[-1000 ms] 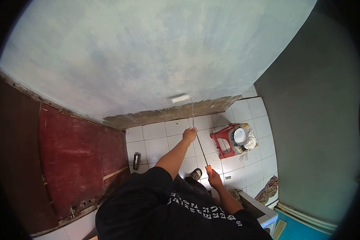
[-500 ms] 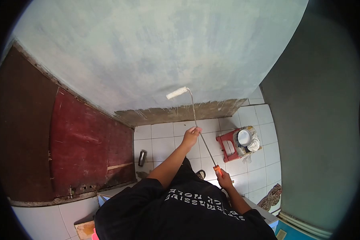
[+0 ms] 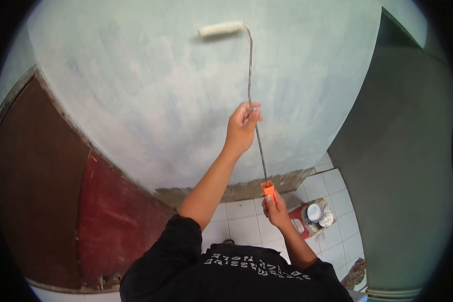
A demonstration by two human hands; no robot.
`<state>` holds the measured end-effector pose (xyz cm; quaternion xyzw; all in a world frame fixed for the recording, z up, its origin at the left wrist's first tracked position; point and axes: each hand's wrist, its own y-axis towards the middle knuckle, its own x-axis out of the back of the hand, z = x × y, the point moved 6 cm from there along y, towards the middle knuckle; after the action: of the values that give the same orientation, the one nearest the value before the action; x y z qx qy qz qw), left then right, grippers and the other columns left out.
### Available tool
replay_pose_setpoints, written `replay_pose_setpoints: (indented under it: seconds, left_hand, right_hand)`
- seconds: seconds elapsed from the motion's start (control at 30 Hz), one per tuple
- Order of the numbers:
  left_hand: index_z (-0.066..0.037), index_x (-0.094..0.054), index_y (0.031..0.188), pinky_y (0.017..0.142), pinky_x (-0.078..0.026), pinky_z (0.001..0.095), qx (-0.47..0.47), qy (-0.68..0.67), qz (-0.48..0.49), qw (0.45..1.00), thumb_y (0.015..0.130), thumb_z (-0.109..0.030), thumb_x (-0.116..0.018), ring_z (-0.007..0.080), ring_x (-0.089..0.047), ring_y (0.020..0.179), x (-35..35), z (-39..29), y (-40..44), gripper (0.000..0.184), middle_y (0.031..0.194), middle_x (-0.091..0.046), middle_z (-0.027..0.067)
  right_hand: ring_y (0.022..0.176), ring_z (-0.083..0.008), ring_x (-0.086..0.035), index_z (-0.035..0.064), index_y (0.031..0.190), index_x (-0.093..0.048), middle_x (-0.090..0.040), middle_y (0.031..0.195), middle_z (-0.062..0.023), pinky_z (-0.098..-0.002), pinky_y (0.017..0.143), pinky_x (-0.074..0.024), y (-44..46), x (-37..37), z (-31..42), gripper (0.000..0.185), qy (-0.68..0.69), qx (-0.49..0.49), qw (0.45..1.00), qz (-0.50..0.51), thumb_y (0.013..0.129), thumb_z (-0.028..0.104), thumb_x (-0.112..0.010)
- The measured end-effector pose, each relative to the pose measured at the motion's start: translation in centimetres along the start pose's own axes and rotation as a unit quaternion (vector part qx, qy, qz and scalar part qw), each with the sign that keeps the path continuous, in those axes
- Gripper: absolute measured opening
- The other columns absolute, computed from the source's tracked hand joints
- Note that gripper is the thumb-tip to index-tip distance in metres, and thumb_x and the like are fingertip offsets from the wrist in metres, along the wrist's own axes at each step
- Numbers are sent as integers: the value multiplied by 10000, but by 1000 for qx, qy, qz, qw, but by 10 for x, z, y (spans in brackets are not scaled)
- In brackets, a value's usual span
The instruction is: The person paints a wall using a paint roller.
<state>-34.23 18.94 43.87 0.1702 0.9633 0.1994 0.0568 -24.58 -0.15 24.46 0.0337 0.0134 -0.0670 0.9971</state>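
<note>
A paint roller [image 3: 221, 28] with a white sleeve lies close to the upper part of the pale, patchily painted wall [image 3: 151, 85]. From it a long thin metal rod runs down to an orange handle [image 3: 268, 190]. My left hand [image 3: 242, 126] is closed around the rod partway along. Lower down and to the right, my right hand [image 3: 276, 207] wraps the orange handle. The palm side of the right hand's grip is partly hidden.
On the tiled floor at right stands a red stool [image 3: 299, 221] bearing a white paint container [image 3: 315, 212] and a white cloth [image 3: 326, 218]. A brown and red panel [image 3: 110, 216] borders the left, a grey surface [image 3: 407, 151] the right. A patterned cloth [image 3: 355, 274] lies low right.
Both hands have raised the paint roller, and its sleeve has moved from near the wall's bottom edge to high up. The view has tilted upward.
</note>
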Motion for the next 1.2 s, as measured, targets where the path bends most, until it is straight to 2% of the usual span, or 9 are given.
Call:
replay_pose_setpoints:
  seconds: [0.07,0.27,0.37,0.53,0.67,0.73,0.87,1.07,1.2]
  left_hand:
    - [-49,-601,1203,807,-478,288,-107,18,7,994,1026,-203,-566,115,-621,890,7,-45,26,237,919,-646,35]
    - [-82,-605,1217,824,-505,321,-143,59,-3,988,1005,-199,-588,130,-658,871,34,-21,54,243,893,-668,39]
    - [-61,-631,1179,820,-511,337,-82,85,30,993,987,-201,-619,148,-661,869,39,36,20,238,906,-687,39]
    - [-31,-709,987,796,-509,325,-2,128,60,990,983,-233,-621,226,-666,845,37,150,-66,220,926,-695,121]
    - [-29,-720,898,722,-470,322,-28,141,70,987,1007,-222,-585,199,-585,757,36,141,-74,259,815,-619,91]
    - [-40,-726,845,772,-492,348,-37,146,60,987,1003,-256,-589,269,-639,818,37,109,-56,301,850,-639,124]
    - [-44,-728,862,770,-489,342,-81,190,79,975,1007,-253,-583,267,-631,823,38,48,-10,293,857,-634,126]
    - [-31,-689,858,725,-483,308,-206,105,-38,972,1018,-318,-578,148,-605,773,36,-75,79,347,832,-666,55]
    - [-21,-678,888,708,-457,295,-117,83,-8,990,1010,-309,-587,111,-533,734,31,-105,89,326,765,-598,29]
  right_hand:
    - [552,-46,-449,39,1112,-552,-496,700,26,-225,507,-386,26,-20,32,322,35,33,999,1,1059,348,-479]
    - [579,-70,-465,42,1199,-543,-487,701,27,-259,556,-419,57,-54,27,335,-9,35,999,-41,1065,333,-447]
    - [596,-73,-486,53,1359,-530,-507,692,23,-273,578,-430,39,-50,-45,422,-67,10,996,-53,1063,337,-431]
    - [599,-66,-491,43,1376,-535,-511,675,26,-268,581,-433,-31,-42,-154,438,-62,-61,993,-78,1056,329,-447]
    - [594,-62,-485,35,1368,-540,-505,675,35,-262,581,-431,-45,-50,-158,431,-27,-89,993,-79,1058,320,-447]
    - [548,-30,-411,8,1357,-490,-461,707,59,-212,502,-353,-33,-57,-138,414,-24,-45,997,-65,1074,306,-439]
    - [540,-38,-412,17,1350,-502,-463,715,55,-213,489,-350,-1,-58,-79,420,18,17,997,-72,1074,329,-444]
    - [619,-43,-441,31,1322,-552,-453,724,52,-236,572,-398,54,-70,90,428,7,30,997,-64,1071,362,-450]
    - [622,-42,-439,34,1311,-556,-441,723,52,-232,579,-397,63,-65,117,431,32,47,997,-59,1071,376,-450]
